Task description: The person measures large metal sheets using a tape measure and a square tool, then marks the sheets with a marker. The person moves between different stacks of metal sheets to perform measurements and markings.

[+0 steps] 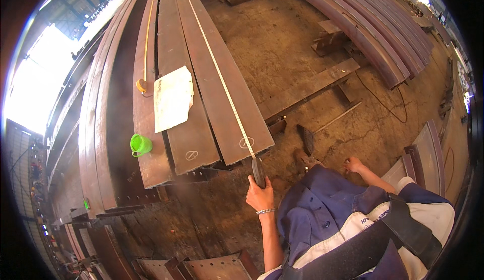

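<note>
Black tape measure [258,173]: my left hand [260,195] grips it, seemingly to steady the blade [222,81] ahead
Right hand [355,165]: loose, empty

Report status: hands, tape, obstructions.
Left hand gripping tape measure. Right hand apparently empty. Blade extended along steel beam. Paper sheet lies left, off the blade.

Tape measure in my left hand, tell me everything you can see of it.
The tape measure has a dark, rounded case, seen edge-on and gripped in the left hand, just past the end of a brown, metal-looking beam. Its pale, marked blade is pulled out and runs almost straight along the beam's top; its far end can't be made out.
</note>
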Tool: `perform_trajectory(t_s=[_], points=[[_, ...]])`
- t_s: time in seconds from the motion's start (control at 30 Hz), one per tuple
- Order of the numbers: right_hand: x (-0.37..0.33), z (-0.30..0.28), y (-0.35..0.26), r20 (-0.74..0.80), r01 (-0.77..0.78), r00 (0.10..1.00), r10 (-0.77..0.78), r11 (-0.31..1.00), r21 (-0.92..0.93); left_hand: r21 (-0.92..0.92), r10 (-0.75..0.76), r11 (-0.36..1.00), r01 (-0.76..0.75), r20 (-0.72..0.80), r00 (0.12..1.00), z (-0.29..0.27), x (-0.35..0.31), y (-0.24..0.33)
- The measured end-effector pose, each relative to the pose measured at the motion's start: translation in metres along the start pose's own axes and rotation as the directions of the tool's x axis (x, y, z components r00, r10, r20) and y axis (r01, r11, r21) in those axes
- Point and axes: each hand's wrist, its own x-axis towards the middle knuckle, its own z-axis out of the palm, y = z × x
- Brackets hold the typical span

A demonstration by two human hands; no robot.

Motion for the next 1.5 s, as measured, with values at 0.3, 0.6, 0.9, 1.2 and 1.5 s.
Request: perform_trajectory(t_s=[0.3,0.6,0.9,1.2,1.5], points=[[0.0,-0.014,-0.037,-0.04,0.049,0.998,-0.047,0.998,0.042,-0.124,0.032,0.991,-0.039,-0.061,0.998,0.04,0.007,-0.01],[0.01,-0.003,-0.016,-0.043,0.083,0.995,-0.086,0.995,-0.053,-0.166,0.004,0.986,-0.005,-0.007,1.0,0.041,0.012,-0.015],[-0.01,-0.001,-0.017,0.017,0.024,1.0,-0.024,0.999,0.044,-0.169,-0.034,0.985,0.039,0.035,0.999,0.036,0.02,-0.017],[-0.007,0.004,-0.01,0.019,-0.026,1.0,0.025,0.998,0.052,0.001,0.028,1.0,-0.028,0.079,0.996,0.035,-0.004,-0.033],[-0.012,0.003,-0.008,0.038,-0.024,0.999,0.022,0.999,0.041,-0.081,0.071,0.995,-0.059,0.153,0.986,0.071,-0.018,-0.087]])
